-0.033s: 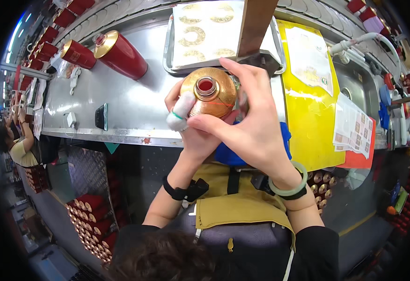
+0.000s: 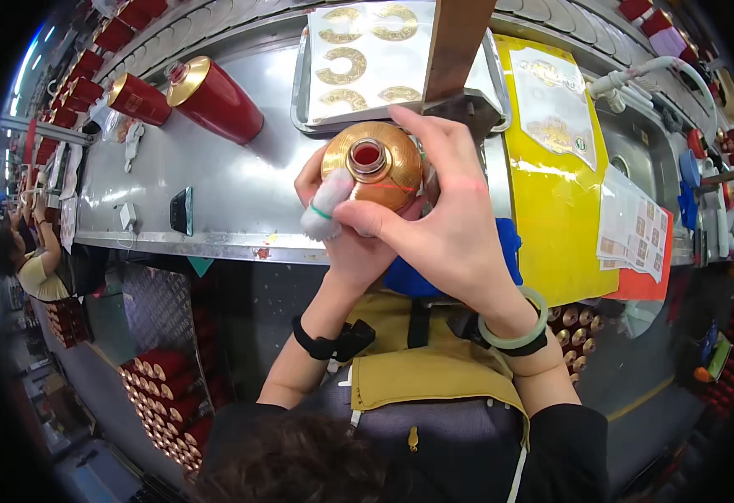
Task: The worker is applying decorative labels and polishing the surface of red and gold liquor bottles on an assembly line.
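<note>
Upright between my hands is a bottle (image 2: 399, 149) with a shiny gold shoulder and a narrow open neck, its inside red. My left hand (image 2: 346, 230) grips it from the left and below. The left thumb wears a white cover (image 2: 331, 194) with a green band and presses on the gold shoulder. My right hand (image 2: 459, 197) curves round the right side, thumb near the left thumb and index finger reaching past the far side. The bottle's lower body is hidden. Beyond it lies a metal tray (image 2: 298, 101) with a white sheet (image 2: 375, 63) of gold C-shaped decals.
Two red bottles with gold shoulders, one large (image 2: 220, 105) and one smaller (image 2: 140, 98), lie at the left. A brown upright post (image 2: 455, 50) rises by the tray. On the right are a yellow board (image 2: 551, 243), printed sheets (image 2: 631, 222) and a sink (image 2: 635, 151).
The covered left thumb has shifted and tilted slightly on the gold shoulder. My right hand has moved a little. The bottle stays nearly in place.
</note>
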Available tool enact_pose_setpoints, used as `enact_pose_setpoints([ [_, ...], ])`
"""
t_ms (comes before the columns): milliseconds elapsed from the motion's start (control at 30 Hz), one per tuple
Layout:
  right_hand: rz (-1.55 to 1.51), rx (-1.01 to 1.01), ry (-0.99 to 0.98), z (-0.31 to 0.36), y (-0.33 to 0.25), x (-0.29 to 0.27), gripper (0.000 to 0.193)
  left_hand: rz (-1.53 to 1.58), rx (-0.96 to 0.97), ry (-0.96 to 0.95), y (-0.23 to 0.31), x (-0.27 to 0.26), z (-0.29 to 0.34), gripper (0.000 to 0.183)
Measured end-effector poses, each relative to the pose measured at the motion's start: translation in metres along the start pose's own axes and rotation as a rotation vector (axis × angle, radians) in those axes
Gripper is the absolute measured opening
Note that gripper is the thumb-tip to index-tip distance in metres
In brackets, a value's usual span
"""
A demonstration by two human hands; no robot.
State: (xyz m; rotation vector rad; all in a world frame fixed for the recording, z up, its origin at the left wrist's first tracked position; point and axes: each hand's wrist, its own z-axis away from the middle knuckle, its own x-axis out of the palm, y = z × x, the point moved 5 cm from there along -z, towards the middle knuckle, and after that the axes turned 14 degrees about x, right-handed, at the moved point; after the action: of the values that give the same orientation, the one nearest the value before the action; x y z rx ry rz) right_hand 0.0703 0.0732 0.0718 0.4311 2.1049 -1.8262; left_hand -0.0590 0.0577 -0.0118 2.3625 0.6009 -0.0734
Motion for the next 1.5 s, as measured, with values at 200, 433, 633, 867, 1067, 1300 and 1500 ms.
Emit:
enact_pose_setpoints([
  [200,-0.165,0.093,-0.11,-0.003,0.008,0.004,0.067,0.047,-0.017,0.033,0.0,0.001,0.002,0.097],
  [433,-0.253,0.091,-0.109,-0.004,0.008,0.005,0.062,0.091,-0.043,0.033,-0.005,-0.003,0.006,0.097],
  [633,-0.229,0.065,-0.154,-0.005,0.012,0.002,0.062,0.005,0.036,0.015,0.001,-0.001,0.004,0.094],
  [867,-0.364,0.266,-0.228,-0.001,0.019,-0.008,0.051,0.179,0.019,-0.078,-0.004,-0.01,-0.005,0.09],
  [1067,-0.551,0.377,-0.31,-0.007,0.031,-0.001,0.044,0.795,-0.206,-0.156,0.013,-0.025,-0.037,0.084],
  [1300,-0.681,0.453,-0.334,-0.005,0.034,0.006,0.048,0.92,-0.516,0.028,0.01,-0.017,-0.03,0.04],
  [1500,-0.621,0.433,-0.328,-0.006,0.039,0.002,0.053,0.902,-0.527,-0.084,0.007,-0.014,-0.029,0.052],
])
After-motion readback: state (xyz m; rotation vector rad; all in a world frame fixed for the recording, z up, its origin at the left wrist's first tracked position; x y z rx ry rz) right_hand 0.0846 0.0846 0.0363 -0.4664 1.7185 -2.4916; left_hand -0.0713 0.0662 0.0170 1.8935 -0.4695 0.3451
